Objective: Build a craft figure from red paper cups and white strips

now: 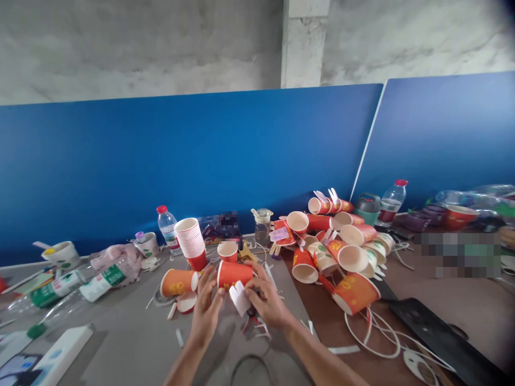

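Note:
Between my two hands a red paper cup lies on its side just above the table. My left hand closes on the cup's left end, thumb and fingers at its rim. My right hand reaches over the right end with its fingers, while the thumb presses a white paper piece with two rounded lobes against the cup's front. Whether that piece is stuck on cannot be made out. Close to my left hand lie an orange paper cup and a cut red-and-white cup piece. Another upright cup stands behind.
A tall stack of paper cups stands at the back left, beside a water bottle. Many decorated cups are heaped on the right. White cables and a black keyboard-like slab lie at front right, a white power strip at front left.

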### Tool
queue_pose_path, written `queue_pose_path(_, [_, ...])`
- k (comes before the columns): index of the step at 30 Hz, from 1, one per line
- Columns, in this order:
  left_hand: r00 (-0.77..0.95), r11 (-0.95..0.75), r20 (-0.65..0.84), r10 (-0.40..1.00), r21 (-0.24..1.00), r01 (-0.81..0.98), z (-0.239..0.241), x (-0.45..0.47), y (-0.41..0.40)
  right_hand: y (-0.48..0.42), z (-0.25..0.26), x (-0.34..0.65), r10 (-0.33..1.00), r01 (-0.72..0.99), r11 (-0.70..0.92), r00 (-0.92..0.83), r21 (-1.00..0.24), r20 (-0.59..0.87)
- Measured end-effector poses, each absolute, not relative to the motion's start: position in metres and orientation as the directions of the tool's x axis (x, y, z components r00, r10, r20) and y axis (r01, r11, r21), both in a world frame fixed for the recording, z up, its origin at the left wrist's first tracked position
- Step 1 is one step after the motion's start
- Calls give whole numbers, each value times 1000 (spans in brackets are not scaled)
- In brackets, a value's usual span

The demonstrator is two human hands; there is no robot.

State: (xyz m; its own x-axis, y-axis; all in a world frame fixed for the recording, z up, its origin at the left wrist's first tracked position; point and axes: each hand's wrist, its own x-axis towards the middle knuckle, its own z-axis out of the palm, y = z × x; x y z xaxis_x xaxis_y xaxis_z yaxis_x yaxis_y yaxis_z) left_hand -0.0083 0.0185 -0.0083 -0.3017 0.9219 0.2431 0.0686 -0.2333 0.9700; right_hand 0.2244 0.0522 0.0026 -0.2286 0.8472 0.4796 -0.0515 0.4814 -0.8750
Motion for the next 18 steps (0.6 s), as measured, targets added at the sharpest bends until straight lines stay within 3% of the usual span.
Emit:
queue_pose_path(7, [-322, -143, 118, 939, 988, -57, 14, 6, 16, 43, -2, 230, 756, 74, 612, -347, -787, 555])
queue_pose_path(11, [-228, -103, 76, 971, 989, -108, 16, 4, 14, 44, -3, 230, 775, 59, 580, -349, -813, 527])
queue_pose_path(18, [-170, -155, 143, 975, 986, -62, 21, 7, 10, 48, -12, 225, 852, -2, 471, -258, -882, 456])
